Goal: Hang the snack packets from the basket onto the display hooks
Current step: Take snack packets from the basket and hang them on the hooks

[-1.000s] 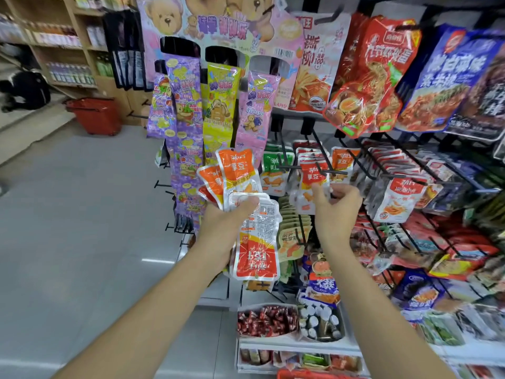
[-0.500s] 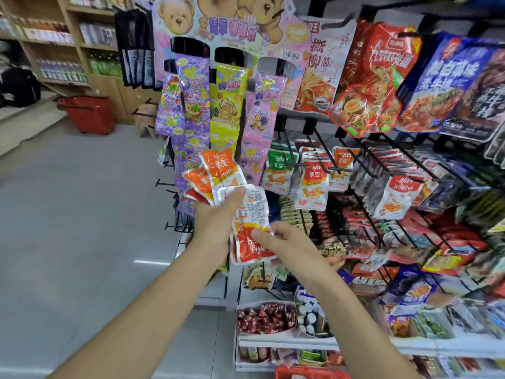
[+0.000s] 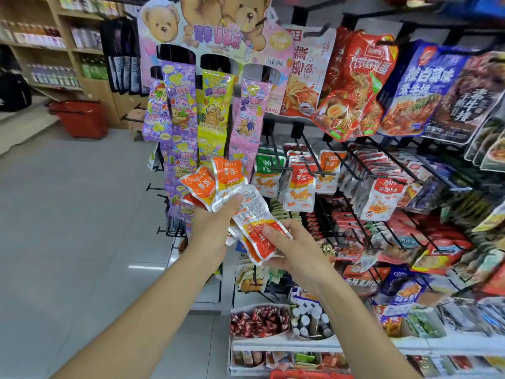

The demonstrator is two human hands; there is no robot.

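Fingers (image 3: pixel 273 233) of the right hand (image 3: pixel 300 255), at the display hooks (image 3: pixel 311 154) a second ago, now pinch one snack packet (image 3: pixel 254 212) from the fan (image 3: pixel 218 179) the left hand (image 3: pixel 211 228) grips; red basket (image 3: pixel 82 119), contents unseen

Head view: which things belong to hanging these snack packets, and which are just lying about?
Job: left hand holding fanned packets; right hand pinching front packet; hook carrying matching packets.
Lying about: bear candy strips; noodle bags; red sweets; wooden shelves.
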